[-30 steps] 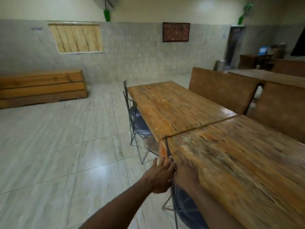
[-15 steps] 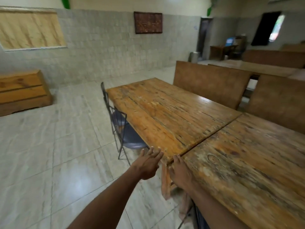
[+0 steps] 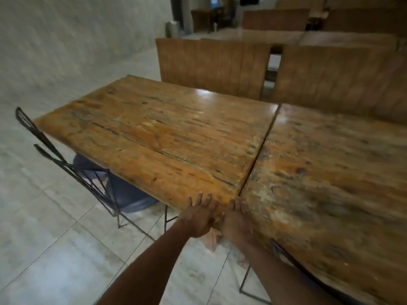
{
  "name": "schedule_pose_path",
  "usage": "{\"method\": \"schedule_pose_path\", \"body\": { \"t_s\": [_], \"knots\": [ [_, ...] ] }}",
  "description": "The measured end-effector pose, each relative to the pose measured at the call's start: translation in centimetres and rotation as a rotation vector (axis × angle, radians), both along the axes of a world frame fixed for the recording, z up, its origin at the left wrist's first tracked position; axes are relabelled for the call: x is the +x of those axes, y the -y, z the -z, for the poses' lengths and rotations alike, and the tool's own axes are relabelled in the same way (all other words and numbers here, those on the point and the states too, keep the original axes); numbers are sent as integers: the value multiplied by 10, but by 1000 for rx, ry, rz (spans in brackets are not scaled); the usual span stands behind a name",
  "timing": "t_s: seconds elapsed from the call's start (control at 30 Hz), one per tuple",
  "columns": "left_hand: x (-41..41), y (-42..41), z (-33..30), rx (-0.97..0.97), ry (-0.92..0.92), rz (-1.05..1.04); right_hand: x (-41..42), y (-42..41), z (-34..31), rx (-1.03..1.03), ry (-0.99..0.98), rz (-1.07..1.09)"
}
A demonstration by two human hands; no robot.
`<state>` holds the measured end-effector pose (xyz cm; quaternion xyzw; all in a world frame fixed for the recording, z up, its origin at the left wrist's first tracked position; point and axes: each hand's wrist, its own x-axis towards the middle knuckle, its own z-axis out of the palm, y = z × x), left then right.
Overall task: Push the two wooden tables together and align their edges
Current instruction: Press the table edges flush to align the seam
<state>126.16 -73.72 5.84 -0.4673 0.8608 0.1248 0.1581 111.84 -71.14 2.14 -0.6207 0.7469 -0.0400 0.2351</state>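
Observation:
Two worn wooden tables stand end to end with only a thin dark seam between them. The left table (image 3: pixel 158 133) is more orange; the right table (image 3: pixel 330 172) is darker and more weathered. Their near edges almost line up at the seam. My left hand (image 3: pixel 199 216) rests flat against the near corner edge of the left table, fingers spread. My right hand (image 3: pixel 236 221) lies on the near corner of the right table, beside the seam. The two hands are close together, one on each side of the join.
A black wire-frame chair (image 3: pixel 72 170) with a grey seat is tucked under the left table's near side. Another chair frame (image 3: pixel 284 252) sits under the right table by my right arm. Wooden bench backs (image 3: pixel 211 67) line the far side. Tiled floor (image 3: pixel 44 249) lies to the left.
The view has swung closer and more over the tables. Both hands have come up onto the adjoining near corners, and the gap at the seam looks narrower.

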Motion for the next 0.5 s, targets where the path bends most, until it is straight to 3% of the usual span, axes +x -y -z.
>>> {"method": "schedule_pose_path", "body": {
  "t_s": [0.13, 0.23, 0.5],
  "knots": [
    [7, 37, 30, 46, 37, 121, 1, 18, 22, -44, -8, 153],
    [4, 60, 49, 96, -55, 153, -11, 29, 35, -80, -8, 260],
    [-27, 80, 116, -66, -232, 280, -31, 46, 72, -219, -159, 364]
  ]
}}
